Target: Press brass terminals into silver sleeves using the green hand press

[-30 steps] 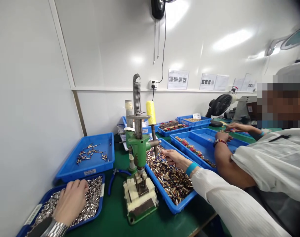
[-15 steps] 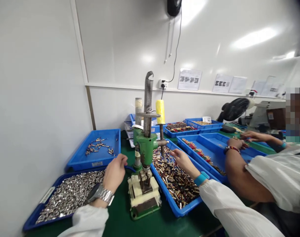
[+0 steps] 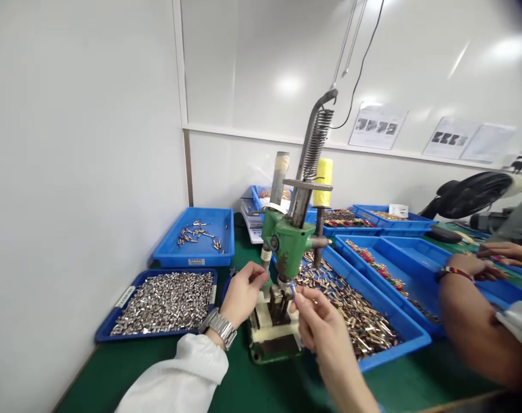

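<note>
A green hand press [image 3: 293,246] with a tall coil spring [image 3: 319,143] and a yellow-wrapped handle [image 3: 323,183] stands on the table in front of me. My left hand [image 3: 244,292] is at the left of its die, thumb and fingertips pinched together; what they hold, if anything, is too small to make out. On the other side of the die, my right hand [image 3: 323,321] pinches a small metal pin [image 3: 293,290], partly hidden by the fingers. Small silver metal parts [image 3: 166,304] fill the tray on the left. Brass-coloured pins [image 3: 368,321] fill the blue tray at the right.
A blue tray [image 3: 226,221] with a few finished-looking pins stands at the back left. More blue trays [image 3: 409,275] line the right side, where a co-worker's hands [image 3: 471,267] handle small parts. A black fan [image 3: 471,195] stands behind them; white walls close off the left and back.
My right hand has moved from the brass-coloured pins to the press die. My left hand has come in to the die's left side. The view has shifted and tilted.
</note>
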Motion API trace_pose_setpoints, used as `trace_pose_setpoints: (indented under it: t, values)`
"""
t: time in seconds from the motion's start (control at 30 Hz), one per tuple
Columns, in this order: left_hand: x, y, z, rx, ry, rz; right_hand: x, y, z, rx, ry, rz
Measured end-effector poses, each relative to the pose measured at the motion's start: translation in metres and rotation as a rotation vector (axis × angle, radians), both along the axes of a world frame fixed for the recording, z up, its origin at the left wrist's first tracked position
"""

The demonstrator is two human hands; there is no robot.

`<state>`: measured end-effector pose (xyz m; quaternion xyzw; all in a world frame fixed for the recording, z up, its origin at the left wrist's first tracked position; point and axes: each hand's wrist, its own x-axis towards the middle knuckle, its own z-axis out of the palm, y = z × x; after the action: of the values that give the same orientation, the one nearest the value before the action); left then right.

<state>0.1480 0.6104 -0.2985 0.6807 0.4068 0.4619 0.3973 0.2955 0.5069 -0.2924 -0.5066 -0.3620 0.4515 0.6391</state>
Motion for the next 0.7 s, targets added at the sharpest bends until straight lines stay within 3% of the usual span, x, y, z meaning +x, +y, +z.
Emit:
trace_pose_setpoints:
  t: [0.17,0.47,0.7]
  values:
    - [0.006,-0.004,0.000,-0.111,-0.143,-0.136,-0.038,0.018,-0.017,0.041,0.110,-0.208]
    - [0.018,-0.016,0.011,-0.465,-0.531,-0.303,-0.036,0.021,-0.014,0.017,0.132,-0.193]
    - [0.018,-0.017,0.008,-0.565,-0.605,-0.409,-0.033,0.021,-0.030,0.098,-0.032,-0.225]
